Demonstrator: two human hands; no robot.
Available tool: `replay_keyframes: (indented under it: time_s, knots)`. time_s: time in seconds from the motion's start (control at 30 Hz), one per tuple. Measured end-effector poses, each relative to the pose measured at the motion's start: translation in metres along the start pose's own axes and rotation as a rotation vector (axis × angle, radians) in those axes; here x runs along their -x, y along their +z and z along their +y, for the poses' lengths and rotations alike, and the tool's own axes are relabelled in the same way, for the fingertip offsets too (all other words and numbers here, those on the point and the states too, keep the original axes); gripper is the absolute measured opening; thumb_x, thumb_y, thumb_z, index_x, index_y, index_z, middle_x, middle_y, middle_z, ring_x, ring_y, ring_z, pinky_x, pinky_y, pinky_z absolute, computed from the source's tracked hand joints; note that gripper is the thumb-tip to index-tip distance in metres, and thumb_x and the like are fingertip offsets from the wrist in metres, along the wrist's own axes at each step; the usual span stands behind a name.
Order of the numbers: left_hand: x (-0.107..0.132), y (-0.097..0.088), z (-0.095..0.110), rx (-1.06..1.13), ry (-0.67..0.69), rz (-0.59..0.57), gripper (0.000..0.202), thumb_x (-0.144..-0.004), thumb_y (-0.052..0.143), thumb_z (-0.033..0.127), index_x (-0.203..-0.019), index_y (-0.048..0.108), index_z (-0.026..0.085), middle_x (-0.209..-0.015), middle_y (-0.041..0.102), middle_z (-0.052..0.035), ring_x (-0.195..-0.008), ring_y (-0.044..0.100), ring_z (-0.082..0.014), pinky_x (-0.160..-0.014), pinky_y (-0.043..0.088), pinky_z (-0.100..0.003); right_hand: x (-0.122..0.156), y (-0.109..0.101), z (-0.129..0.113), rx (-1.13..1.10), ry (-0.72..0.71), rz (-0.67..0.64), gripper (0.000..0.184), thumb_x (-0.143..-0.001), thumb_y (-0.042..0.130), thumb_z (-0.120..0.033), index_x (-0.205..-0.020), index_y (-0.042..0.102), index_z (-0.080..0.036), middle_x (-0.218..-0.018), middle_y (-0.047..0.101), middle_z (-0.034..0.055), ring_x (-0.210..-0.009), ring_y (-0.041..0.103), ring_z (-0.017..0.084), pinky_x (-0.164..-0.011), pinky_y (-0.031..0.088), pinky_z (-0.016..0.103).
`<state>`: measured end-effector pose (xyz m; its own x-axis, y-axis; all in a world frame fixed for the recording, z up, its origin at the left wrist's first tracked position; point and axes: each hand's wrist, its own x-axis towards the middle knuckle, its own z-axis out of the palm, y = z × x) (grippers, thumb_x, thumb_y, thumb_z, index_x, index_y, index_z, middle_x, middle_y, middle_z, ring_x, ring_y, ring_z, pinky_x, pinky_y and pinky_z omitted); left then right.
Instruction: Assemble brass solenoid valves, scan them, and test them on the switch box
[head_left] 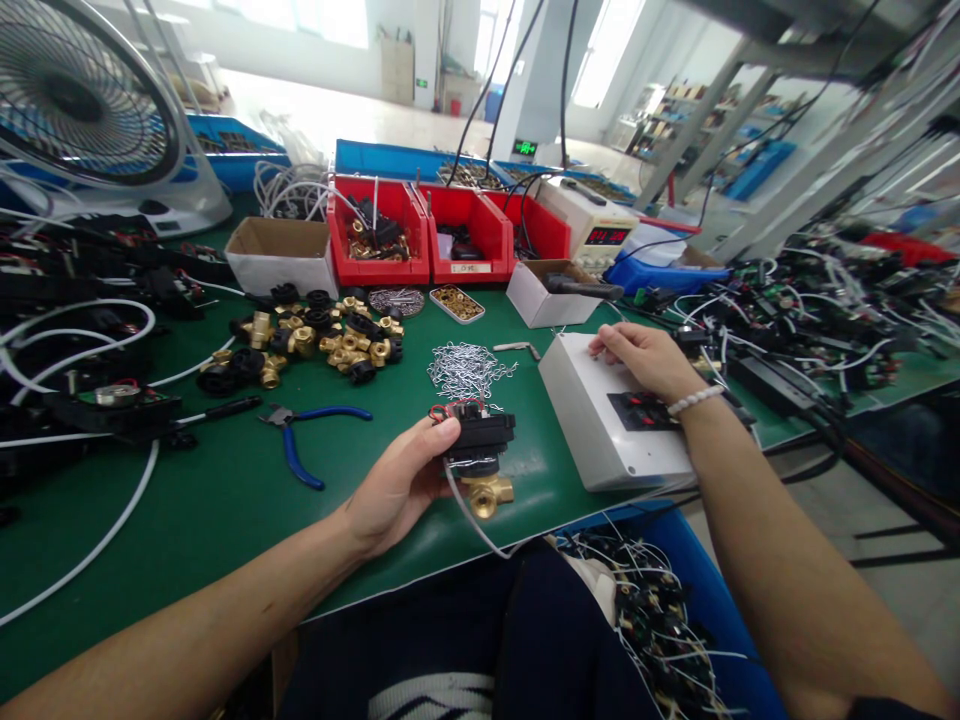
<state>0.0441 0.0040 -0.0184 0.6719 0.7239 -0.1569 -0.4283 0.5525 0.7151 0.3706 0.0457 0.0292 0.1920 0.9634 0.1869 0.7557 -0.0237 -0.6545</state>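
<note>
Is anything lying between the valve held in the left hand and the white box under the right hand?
Nothing visible. The left hand grips the valve, the right hand rests on the white box, and only bare green mat shows between them. The pile of wire clips lies farther back.

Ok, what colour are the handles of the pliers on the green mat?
Blue handles, seen best in the head view.
</note>
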Motion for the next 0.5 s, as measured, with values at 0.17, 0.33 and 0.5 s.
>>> replay_keyframes:
  time_s: [0.17, 0.33, 0.5]
  knots:
    - [0.0, -0.0008, -0.0004, 0.008, 0.002, -0.021, 0.035, -0.084, 0.065, 0.043, -0.108, 0.066, 0.018, -0.099, 0.069, -0.0077, -0.084, 0.064, -0.0183, -0.07, 0.055, -0.026, -0.0006, 0.0004, 0.0012, -0.007, 0.001, 0.005, 0.052, -0.077, 0.057, -0.069, -0.068, 0.066, -0.019, -0.071, 0.067, 0.006, -0.062, 0.055, 0.016, -0.066, 0.048, 0.029]
    - [-0.0007, -0.0015, -0.002, 0.013, 0.008, -0.023, 0.036, -0.084, 0.065, 0.044, -0.109, 0.066, 0.018, -0.1, 0.069, -0.0076, -0.085, 0.064, -0.0172, -0.075, 0.055, -0.027, -0.0004, -0.0001, 0.001, -0.013, 0.006, 0.002, 0.049, -0.079, 0.058, -0.066, -0.068, 0.066, -0.018, -0.07, 0.067, 0.0053, -0.062, 0.054, 0.016, -0.066, 0.048, 0.029]
    - [-0.0009, -0.0017, -0.0016, 0.006, 0.007, -0.026, 0.034, -0.085, 0.064, 0.043, -0.108, 0.067, 0.018, -0.101, 0.07, -0.0081, -0.086, 0.065, -0.0192, -0.068, 0.055, -0.025, -0.0005, 0.0002, 0.0007, -0.01, 0.014, 0.006, 0.044, -0.081, 0.059, -0.06, -0.067, 0.066, -0.019, -0.07, 0.067, 0.0047, -0.061, 0.055, 0.016, -0.066, 0.048, 0.029]
